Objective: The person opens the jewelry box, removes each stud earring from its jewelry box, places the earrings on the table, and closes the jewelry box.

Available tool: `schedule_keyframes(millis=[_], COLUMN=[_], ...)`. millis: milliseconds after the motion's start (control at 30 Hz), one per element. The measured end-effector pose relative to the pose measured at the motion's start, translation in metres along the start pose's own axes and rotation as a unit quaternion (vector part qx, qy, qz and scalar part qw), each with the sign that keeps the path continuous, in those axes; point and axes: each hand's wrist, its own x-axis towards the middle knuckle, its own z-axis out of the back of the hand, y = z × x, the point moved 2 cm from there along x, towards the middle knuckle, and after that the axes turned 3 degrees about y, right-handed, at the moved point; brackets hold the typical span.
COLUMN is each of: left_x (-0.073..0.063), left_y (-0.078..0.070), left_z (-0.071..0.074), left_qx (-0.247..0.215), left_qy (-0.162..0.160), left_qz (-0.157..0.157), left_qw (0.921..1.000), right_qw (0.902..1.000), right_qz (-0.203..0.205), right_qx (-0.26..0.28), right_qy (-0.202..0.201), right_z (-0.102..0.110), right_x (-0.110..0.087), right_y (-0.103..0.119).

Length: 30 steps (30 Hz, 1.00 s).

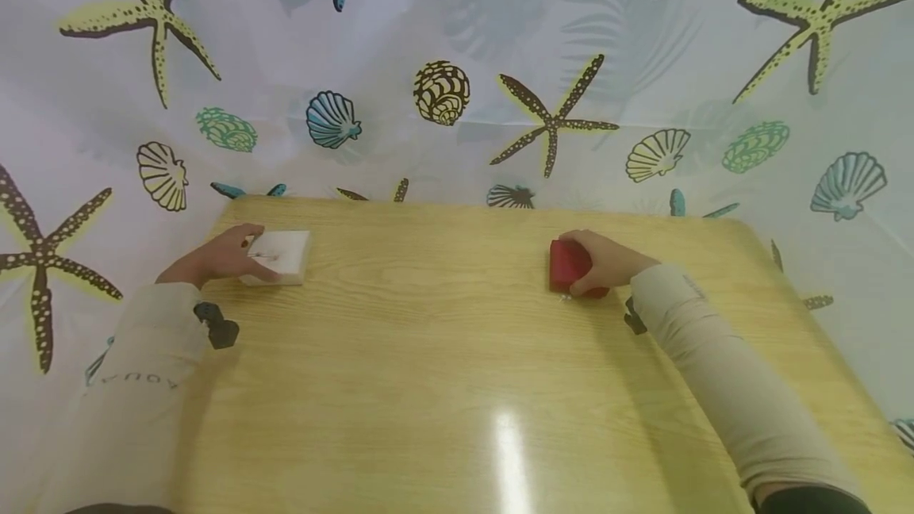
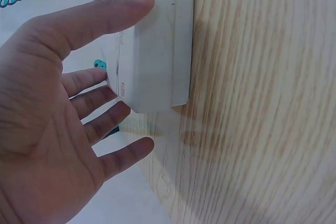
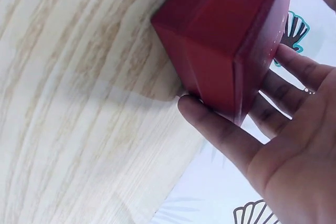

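Note:
A white box lies on the table at the far left, with small print on one side in the left wrist view. My left hand is around its left end. The thumb reaches across one side of it, while the other fingers are spread beside the end, the little finger off the box. Farther right, my right hand holds a dark red box between thumb and fingers. In the right wrist view, fingertips touch the red box's end and side; most of the thumb is out of frame.
The wooden table has a bright glare streak toward its near edge. Behind and beside it hangs a white curtain printed with starfish and shells. Dark wrist-camera mounts sit at both wrists.

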Motion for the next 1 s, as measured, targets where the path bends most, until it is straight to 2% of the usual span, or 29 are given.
schedule_keyframes(millis=[367, 733, 1000], left_x=[0.003, 0.003, 0.004], left_y=[0.006, 0.009, 0.004], left_z=[-0.002, -0.005, -0.015], left_qx=[-0.028, -0.042, -0.050], left_qy=[0.007, 0.003, -0.008], left_qz=[0.015, 0.011, -0.017], left_qw=[0.9995, 0.9991, 0.9986], right_qw=[1.0000, 1.0000, 0.9999], right_qz=[0.004, 0.001, 0.000], right_qx=[0.000, 0.002, 0.011], right_qy=[0.000, -0.001, 0.008], right_z=[0.003, 0.006, 0.006], right_x=[-0.006, -0.006, -0.004], right_y=[-0.001, 0.004, 0.000])
